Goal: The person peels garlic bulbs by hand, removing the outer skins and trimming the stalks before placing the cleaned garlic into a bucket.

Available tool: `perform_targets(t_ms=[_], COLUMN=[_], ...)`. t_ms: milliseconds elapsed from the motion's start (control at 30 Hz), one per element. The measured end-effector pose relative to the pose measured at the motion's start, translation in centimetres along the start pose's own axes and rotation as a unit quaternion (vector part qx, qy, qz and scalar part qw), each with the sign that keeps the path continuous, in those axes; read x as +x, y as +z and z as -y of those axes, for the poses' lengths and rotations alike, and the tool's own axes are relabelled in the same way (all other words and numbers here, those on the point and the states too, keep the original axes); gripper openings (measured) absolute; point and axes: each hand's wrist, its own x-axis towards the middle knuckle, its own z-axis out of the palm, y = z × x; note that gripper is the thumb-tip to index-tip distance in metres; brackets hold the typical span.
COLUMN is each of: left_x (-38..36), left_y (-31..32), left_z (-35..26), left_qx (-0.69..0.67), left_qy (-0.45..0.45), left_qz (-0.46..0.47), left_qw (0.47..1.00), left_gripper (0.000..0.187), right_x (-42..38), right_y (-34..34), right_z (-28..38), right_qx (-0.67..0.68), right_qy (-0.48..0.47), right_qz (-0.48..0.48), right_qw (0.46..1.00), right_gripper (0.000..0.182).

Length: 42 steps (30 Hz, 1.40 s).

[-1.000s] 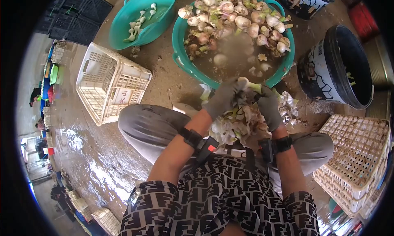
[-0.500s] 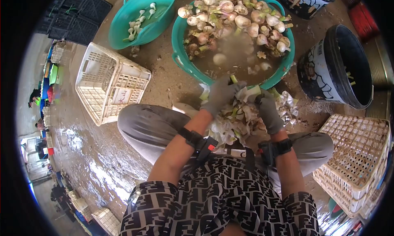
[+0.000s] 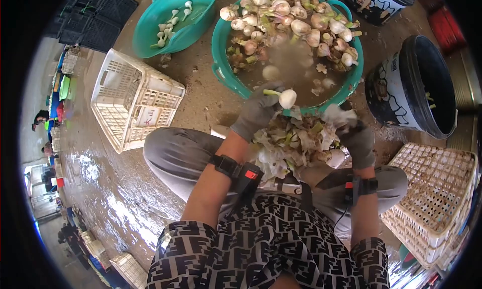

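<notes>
The step in hand is judged to be peeling: one bulb is stripped and lifted clear of the waste.

**Left hand.** The gloved left hand [image 3: 257,110] sits at frame centre, just below the near rim of the large teal basin [image 3: 221,63]. Its grip is clenched on a peeled garlic bulb [image 3: 287,98], white, with a short green stem pointing to the left of the frame. The bulb is held above the gap between the basin rim and the heap of peelings [image 3: 293,141].

**Right hand.** The gloved right hand [image 3: 357,141] sits at centre right, touching the right edge of the heap. Its grip is closed on a wad of pale skins [image 3: 337,114].

**Next move, as a judgement.** The clean bulb calls for a container and the skins for discarding. The left hand must keep the bulb clear of the muddy water in the large basin.

**Count.**
- Teal basins: two. The large one, top centre, holds murky water and many unpeeled bulbs. The small teal basin [image 3: 150,28], upper left, holds a handful of white bulbs.
- Black buckets: two, one bucket [image 3: 386,88] at right and a second bucket [image 3: 371,5] at the top right edge.
- White crates: two, one crate [image 3: 135,100] at left and another crate [image 3: 437,198] at lower right.
- Wrist bands: two, one per forearm.
</notes>
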Motion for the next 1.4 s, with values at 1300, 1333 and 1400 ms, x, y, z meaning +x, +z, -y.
perform_targets(t_ms=[1300, 1333, 1400], left_x=[-0.6, -0.7, -0.9], left_y=[4.1, 4.3, 4.5], left_z=[1.7, 1.7, 1.9], left_qx=[0.644, 0.654, 0.658], left_qy=[0.004, 0.002, 0.014], left_qz=[-0.005, -0.015, -0.024], left_qw=[0.765, 0.757, 0.753], left_gripper=[0.095, 0.095, 0.093], right_x=[3.6, 3.4, 3.1], right_y=[5.0, 4.8, 4.5], right_z=[4.1, 4.4, 4.4], right_qx=[0.363, 0.360, 0.352], right_qy=[0.274, 0.266, 0.244], right_qz=[0.029, 0.027, 0.030], right_qw=[0.890, 0.894, 0.903], right_gripper=[0.022, 0.022, 0.022])
